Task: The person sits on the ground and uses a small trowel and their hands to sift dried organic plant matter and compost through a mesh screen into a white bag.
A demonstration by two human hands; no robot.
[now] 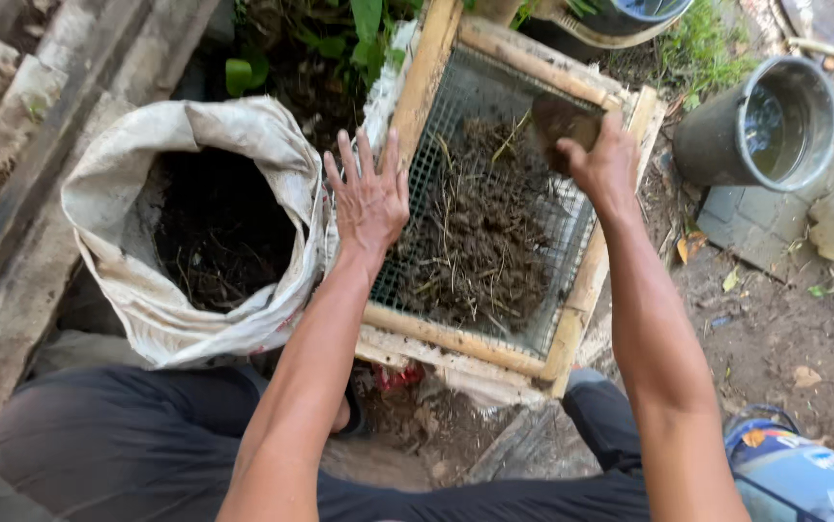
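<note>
A wooden-framed wire-mesh sieve (579, 300) lies tilted in front of me, with a heap of dark soil, roots and twigs (480, 227) on its mesh. My left hand (368, 193) hovers open with fingers spread over the sieve's left edge, between the sieve and a sack. My right hand (602, 164) is closed on a flat brown trowel-like blade (562, 121) held over the far part of the heap.
A white woven sack (190, 126) holding dark compost stands open at the left. A grey bucket of water (775, 121) stands at the upper right on paving blocks. Concrete slabs (30, 174) run along the left. My dark-trousered knees (127, 435) are below.
</note>
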